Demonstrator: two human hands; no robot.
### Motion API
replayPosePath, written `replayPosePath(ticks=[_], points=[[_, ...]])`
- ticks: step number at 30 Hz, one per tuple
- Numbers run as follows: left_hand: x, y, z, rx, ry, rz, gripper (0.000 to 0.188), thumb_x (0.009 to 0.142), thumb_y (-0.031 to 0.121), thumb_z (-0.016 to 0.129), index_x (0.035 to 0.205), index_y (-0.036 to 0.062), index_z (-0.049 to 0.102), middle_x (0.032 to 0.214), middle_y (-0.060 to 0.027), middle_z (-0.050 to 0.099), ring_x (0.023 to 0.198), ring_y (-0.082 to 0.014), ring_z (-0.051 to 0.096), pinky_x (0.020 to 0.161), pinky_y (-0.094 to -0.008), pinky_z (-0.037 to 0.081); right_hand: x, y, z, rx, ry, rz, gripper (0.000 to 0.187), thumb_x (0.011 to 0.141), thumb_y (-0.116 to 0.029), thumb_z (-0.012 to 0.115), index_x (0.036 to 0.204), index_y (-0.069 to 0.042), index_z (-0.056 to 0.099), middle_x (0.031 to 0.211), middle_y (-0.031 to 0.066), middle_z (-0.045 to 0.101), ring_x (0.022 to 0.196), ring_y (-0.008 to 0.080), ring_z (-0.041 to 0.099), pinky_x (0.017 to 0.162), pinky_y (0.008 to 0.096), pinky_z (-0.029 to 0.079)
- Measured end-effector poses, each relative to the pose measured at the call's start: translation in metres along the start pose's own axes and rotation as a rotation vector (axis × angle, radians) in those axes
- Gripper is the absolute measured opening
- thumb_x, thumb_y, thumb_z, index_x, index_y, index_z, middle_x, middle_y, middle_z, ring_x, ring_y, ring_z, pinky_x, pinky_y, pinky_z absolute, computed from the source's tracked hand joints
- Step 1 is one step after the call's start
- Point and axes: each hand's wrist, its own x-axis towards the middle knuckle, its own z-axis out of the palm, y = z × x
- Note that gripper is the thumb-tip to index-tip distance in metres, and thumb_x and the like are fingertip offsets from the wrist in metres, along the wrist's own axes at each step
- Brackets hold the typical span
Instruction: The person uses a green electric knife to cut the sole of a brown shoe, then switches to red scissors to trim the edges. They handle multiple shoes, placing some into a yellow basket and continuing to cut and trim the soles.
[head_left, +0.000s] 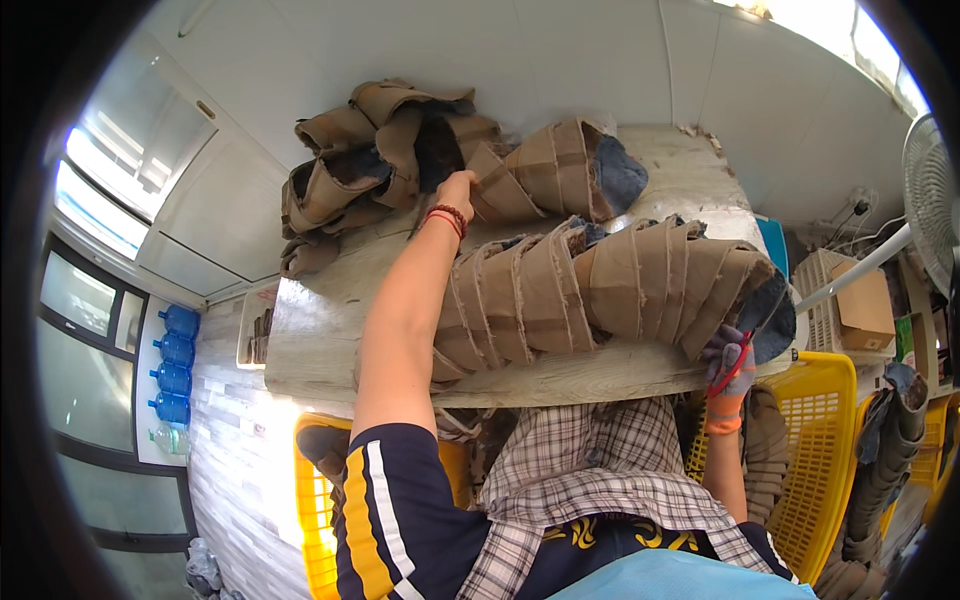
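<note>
My bare left hand point(457, 192), with red bracelets at the wrist, reaches across the table. Its fingers are closed on the edge of a brown fur-lined piece point(492, 185) at the end of a short nested row. Left of that hand lies a loose heap of similar brown pieces point(340, 185), some showing dark fur inside. A long nested row of brown pieces point(600, 290) runs along the near side, its right end showing grey-blue fur. Beside that end, my right hand point(728, 372), in a grey and orange glove, is closed around red-handled scissors point(738, 364); their blades are hidden.
The wooden table point(660, 165) stands against a white wall. Yellow baskets point(815, 420) holding more brown pieces flank me. A white fan point(932, 200) and a cardboard box point(866, 305) are at the right. Blue water bottles point(175, 350) line the left.
</note>
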Motion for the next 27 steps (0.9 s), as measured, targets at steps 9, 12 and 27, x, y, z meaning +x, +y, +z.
replayPosePath(ticks=[9,12,27], points=[[0.002,0.071,-0.176,-0.65,-0.003,0.686,0.015,0.089,0.008,0.055,0.102,0.0011,0.059,0.098,-0.0066,0.06,0.091,-0.0181,0.055,0.086,-0.0317,0.044,-0.03,-0.032,-0.003,-0.213,0.017,-0.014,0.031,0.092,-0.017,0.056,0.116,0.003,0.051,0.094,0.0129,0.063,0.076,0.014,0.058,0.07,0.0243,0.046],[-0.058,0.072,-0.231,-0.826,-0.123,0.639,0.02,0.093,0.012,0.051,0.109,0.0012,0.057,0.107,-0.0075,0.06,0.099,-0.0207,0.055,0.092,-0.0355,0.043,-0.041,-0.041,0.003,-0.157,0.044,-0.023,0.029,0.093,-0.015,0.055,0.116,0.003,0.052,0.093,0.0116,0.064,0.073,0.0133,0.058,0.068,0.0233,0.046],[-0.287,-0.071,-0.168,-0.826,-0.811,-0.041,0.021,0.096,0.015,0.048,0.109,0.0006,0.057,0.081,-0.0028,0.057,0.068,-0.0177,0.05,0.066,-0.0314,0.046,-0.13,-0.192,0.09,-0.142,-0.244,0.147,0.03,0.082,-0.007,0.065,0.109,0.003,0.056,0.085,0.0134,0.066,0.069,0.0136,0.064,0.052,0.0175,0.047]])
